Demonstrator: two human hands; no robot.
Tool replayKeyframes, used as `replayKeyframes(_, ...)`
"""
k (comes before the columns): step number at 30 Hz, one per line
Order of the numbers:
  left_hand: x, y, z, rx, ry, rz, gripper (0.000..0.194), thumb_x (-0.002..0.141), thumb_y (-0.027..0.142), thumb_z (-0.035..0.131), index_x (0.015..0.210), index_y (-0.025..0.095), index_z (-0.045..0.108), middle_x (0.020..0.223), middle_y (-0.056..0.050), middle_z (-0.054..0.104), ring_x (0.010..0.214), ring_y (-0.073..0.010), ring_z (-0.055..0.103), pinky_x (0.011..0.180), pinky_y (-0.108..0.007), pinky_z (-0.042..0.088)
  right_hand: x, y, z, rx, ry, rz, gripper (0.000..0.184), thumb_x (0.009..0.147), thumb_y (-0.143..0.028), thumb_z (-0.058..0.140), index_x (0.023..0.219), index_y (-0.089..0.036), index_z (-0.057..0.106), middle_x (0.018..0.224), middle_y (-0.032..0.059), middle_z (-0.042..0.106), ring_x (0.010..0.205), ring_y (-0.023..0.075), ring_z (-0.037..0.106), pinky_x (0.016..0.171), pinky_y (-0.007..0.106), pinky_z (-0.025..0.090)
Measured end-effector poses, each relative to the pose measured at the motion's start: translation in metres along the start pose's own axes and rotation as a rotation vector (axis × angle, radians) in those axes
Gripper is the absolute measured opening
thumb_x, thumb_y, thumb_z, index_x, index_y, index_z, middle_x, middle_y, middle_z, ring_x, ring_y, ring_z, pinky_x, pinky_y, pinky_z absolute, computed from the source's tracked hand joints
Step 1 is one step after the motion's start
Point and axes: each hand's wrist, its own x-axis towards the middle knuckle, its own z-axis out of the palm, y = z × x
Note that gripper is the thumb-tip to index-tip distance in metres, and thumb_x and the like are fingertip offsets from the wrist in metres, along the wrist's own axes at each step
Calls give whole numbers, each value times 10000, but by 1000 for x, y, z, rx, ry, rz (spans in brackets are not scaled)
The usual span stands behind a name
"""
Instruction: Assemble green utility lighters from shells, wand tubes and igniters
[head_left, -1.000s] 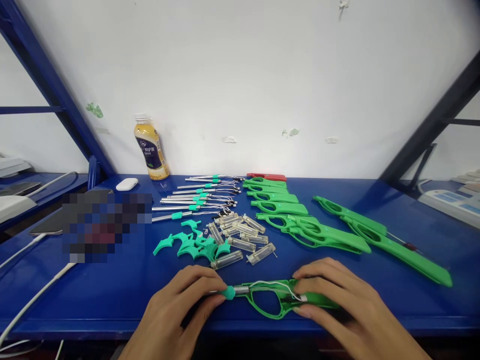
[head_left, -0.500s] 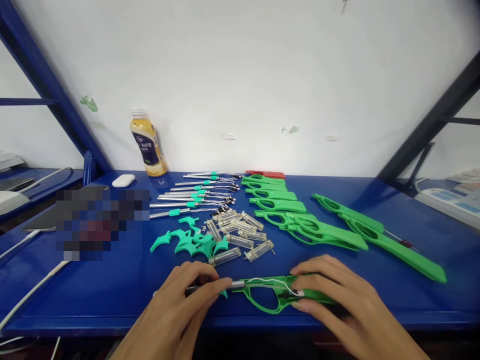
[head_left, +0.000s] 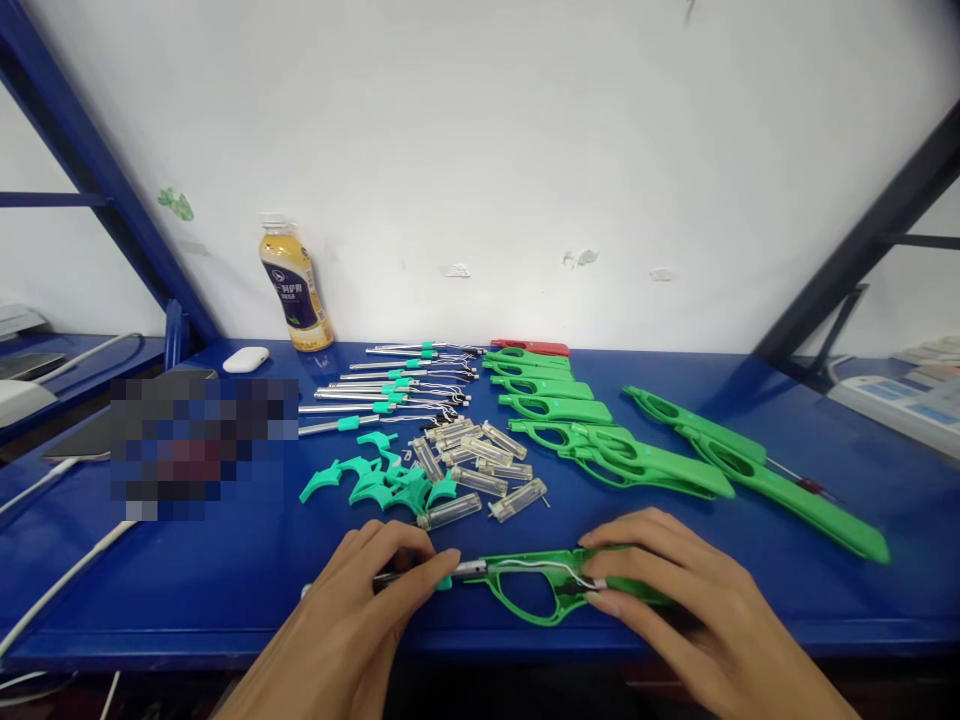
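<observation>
At the table's front edge lies a green lighter handle shell [head_left: 517,600], its inner side up, with a finger loop. My left hand [head_left: 375,590] pinches a metal lighter tube [head_left: 470,570] that meets the shell's left end; a bit of teal plastic shows under the fingers. A white wire [head_left: 536,563] runs from the tube along the shell. My right hand [head_left: 660,585] is closed around the shell's right part, thumb and fingertips at a small white-ended piece [head_left: 598,584] by the wire's end. The palm side of each hand is hidden.
Clear fuel tanks [head_left: 480,482] and teal triggers [head_left: 409,490] lie in piles ahead. Behind are metal tubes with wires [head_left: 352,393], green shells [head_left: 555,410] and a red shell [head_left: 532,347]. More green shells [head_left: 787,495] lie right. A yellow bottle [head_left: 296,285] stands near the wall.
The tube's end and my left thumb have shifted slightly left, and less of the teal piece hangs below the fingers. The right hand stays at the shell.
</observation>
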Motion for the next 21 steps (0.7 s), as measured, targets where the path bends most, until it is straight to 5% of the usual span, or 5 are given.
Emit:
replayKeyframes(7,-2,2,2,-8,39,-10,798,917,-33,324,1554,413,501,1291,-54,664,1101,-144,711,926,-278,620,-1,0,0,-4,12,8,104,1046,-329,667,1128,-333,731,1156,-18,757,1081,161,728,933,258,587)
replayKeyframes(15,1,-1,1,22,-12,21,857,841,-16,412,1594,391,461,1232,-67,656,999,-159,704,901,-296,639,-2,2,2,-10,3,-6,110,1065,-330,651,1165,-341,697,1179,-31,743,1122,143,707,983,250,556)
replayKeyframes(21,-1,-2,1,24,-9,50,798,908,-21,358,1589,379,469,1211,-66,630,985,-125,698,878,-251,631,-3,2,2,-8,-6,-10,98,1072,-322,644,1159,-339,684,1180,-26,731,1125,141,695,969,245,551)
